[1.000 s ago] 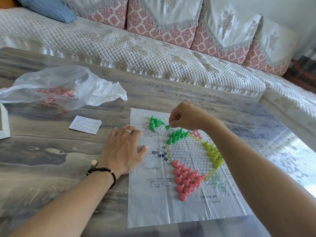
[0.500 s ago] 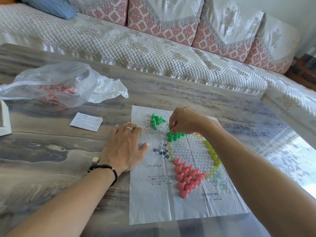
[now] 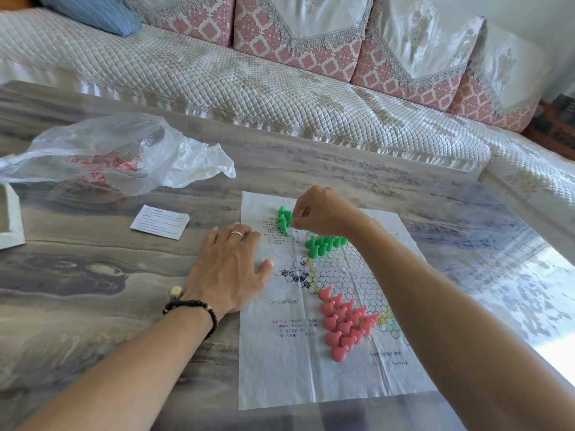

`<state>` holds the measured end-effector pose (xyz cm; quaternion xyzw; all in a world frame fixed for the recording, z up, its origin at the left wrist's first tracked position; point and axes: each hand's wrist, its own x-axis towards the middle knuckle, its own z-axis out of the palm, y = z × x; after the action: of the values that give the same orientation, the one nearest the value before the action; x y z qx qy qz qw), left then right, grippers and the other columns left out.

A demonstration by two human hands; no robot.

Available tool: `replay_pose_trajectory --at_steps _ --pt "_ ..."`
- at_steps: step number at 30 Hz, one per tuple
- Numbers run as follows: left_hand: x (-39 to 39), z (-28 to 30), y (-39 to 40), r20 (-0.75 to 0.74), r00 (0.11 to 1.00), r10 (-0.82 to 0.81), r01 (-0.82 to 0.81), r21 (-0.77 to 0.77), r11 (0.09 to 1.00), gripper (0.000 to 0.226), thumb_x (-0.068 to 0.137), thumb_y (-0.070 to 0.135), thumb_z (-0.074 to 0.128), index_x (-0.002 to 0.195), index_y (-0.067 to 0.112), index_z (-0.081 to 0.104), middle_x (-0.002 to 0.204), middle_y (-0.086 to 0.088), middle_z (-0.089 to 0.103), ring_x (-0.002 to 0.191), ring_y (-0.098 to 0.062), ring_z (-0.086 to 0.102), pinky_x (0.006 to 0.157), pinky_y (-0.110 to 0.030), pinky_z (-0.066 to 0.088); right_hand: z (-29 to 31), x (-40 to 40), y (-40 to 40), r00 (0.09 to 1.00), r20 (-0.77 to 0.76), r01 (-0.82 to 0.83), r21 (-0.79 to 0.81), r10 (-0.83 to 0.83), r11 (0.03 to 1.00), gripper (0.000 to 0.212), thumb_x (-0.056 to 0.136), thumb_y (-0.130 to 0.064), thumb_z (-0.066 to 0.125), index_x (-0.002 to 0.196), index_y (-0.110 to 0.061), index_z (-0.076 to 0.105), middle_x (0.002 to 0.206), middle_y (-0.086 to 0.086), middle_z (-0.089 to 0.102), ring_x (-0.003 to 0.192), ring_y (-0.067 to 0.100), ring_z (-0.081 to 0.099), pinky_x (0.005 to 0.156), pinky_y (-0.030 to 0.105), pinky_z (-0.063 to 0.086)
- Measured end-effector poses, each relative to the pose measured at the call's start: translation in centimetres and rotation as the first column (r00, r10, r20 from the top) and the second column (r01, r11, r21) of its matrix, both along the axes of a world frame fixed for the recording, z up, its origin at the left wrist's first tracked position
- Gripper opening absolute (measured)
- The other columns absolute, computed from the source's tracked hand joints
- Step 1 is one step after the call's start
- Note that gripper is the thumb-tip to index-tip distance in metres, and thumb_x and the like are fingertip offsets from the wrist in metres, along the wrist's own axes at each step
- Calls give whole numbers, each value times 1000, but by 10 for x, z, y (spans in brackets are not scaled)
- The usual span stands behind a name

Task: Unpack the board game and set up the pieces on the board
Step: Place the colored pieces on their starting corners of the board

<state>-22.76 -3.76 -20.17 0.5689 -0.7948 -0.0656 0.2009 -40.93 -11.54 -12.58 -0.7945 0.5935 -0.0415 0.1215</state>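
Marble table [image 3: 93, 275] holds paper game board [image 3: 311, 374], long axis running away from viewer. Left hand [image 3: 227, 272] lies flat, fingers spread, pressing board's left edge. Right hand [image 3: 323, 213], fingers curled, pinches at loose green pieces [image 3: 283, 219] near board's far left corner. Green row [image 3: 323, 244] and pink pieces [image 3: 345, 325] stand on grid.

Both forearms are bare, with no sleeves showing. The left hand [image 3: 228, 269] wears a plain pale ring [image 3: 236, 233] on one finger, and a bracelet of dark beads [image 3: 193, 307] circles the left wrist.
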Motion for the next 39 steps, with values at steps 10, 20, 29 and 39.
replay_pose_trajectory --at_steps 10,20,29,39 --pt "-1 -2 -2 6 1000 2 -2 -1 1000 52 91 53 36 132 21 43 141 -1 40 137 -17 26 114 -37 12 -25 20 -8 997 18 71 -65 -70 995 9 79 -12 69 88 -14 71 83 -3 69 74 12 62 60 20 51" --pt "0 -2 -2 8 1000 -4 4 -6 1000 50 91 53 36 128 21 45 138 -1 44 134 -18 31 114 -38 15 -2 -12 -15 977 154 158 -48 -149 986 15 89 -8 59 97 -8 72 75 -3 65 52 5 51 44 12 38" --pt "0 -2 -2 -3 1000 -3 3 -2 1000 50 91 53 37 127 20 47 136 -1 45 132 -18 34 113 -38 16 15 -39 -16 937 209 290 -14 -280 957 9 81 -4 70 79 -13 71 72 0 69 59 13 61 59 27 57" --pt "0 -1 -1 1 1000 0 0 -5 1000 56 86 56 29 126 22 47 136 0 45 133 -18 32 111 -36 16 20 -50 -14 978 29 206 47 -207 977 7 86 -5 66 86 -8 73 70 -4 65 54 5 52 49 14 40"
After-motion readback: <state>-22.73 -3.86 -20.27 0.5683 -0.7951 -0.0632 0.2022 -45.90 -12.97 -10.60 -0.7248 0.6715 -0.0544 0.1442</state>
